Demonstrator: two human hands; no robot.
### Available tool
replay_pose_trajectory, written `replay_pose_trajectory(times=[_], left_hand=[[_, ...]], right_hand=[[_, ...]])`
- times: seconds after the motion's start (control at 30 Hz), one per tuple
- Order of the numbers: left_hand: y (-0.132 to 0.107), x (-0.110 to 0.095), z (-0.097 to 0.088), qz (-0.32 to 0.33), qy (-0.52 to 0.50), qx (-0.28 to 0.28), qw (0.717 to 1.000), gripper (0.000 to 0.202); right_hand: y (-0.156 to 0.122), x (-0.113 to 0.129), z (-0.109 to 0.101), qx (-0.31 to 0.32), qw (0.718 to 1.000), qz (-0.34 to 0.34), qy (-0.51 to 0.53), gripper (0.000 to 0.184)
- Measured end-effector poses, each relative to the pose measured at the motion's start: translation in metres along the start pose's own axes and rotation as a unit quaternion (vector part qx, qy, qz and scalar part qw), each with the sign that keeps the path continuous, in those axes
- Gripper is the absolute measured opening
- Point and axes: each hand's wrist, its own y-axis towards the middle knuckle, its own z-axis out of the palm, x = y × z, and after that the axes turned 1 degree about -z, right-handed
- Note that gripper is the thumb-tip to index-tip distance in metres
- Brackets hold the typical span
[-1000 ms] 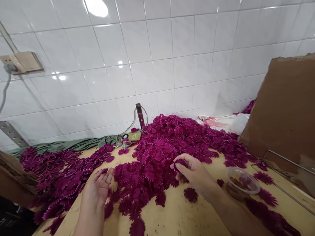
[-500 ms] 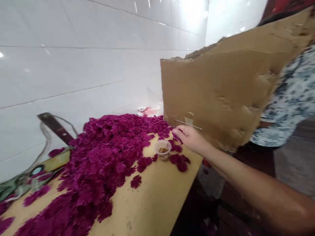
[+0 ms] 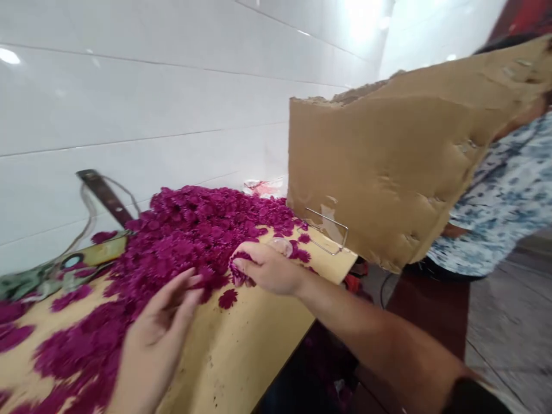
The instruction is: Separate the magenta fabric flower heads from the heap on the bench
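Right hand [image 3: 271, 268] has drawn back, gripping purple flowers [image 3: 237, 271]; left hand [image 3: 149, 336] reappears, loosely cupped.

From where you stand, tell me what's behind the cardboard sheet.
Past the right edge of the cardboard sheet, a person in a blue-patterned top shows partly; beyond the sheet's left edge, white tiled wall. Anything directly behind is covered.

Loose magenta heap [image 3: 185, 230] of thin, round, tooth-edged flower pieces, a small bunched clump [image 3: 237, 270] gripped at the heap's near right side, one single flower [image 3: 227, 298] lying flat before the heap, scattered pieces [image 3: 71, 298] left of it
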Motion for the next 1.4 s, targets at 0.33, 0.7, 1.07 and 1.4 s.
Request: replay_pose_trajectory(times=[0.33,0.7,1.07,1.4], left_hand=[[-0.008,0.015,0.027,-0.092,-0.171,0.030,0.981,0.061],[0.004,0.032,-0.008,-0.047,-0.145,-0.068,0.986,0.024],[0.006,0.022,-0.023,0.003,0.008,-0.055,0.998,0.033],[0.005,0.017,-0.035,-0.056,-0.102,-0.088,0.989,0.035]], right_hand=[[0.033,-0.007,0.072,-0.078,0.962,-0.104,-0.238,0.031],[0.043,-0.001,0.084,0.033,0.935,-0.251,-0.249,0.010],[0.067,0.020,0.095,-0.012,0.957,-0.161,-0.241,0.018],[0.122,0.033,0.056,-0.064,0.981,-0.038,-0.179,0.047]])
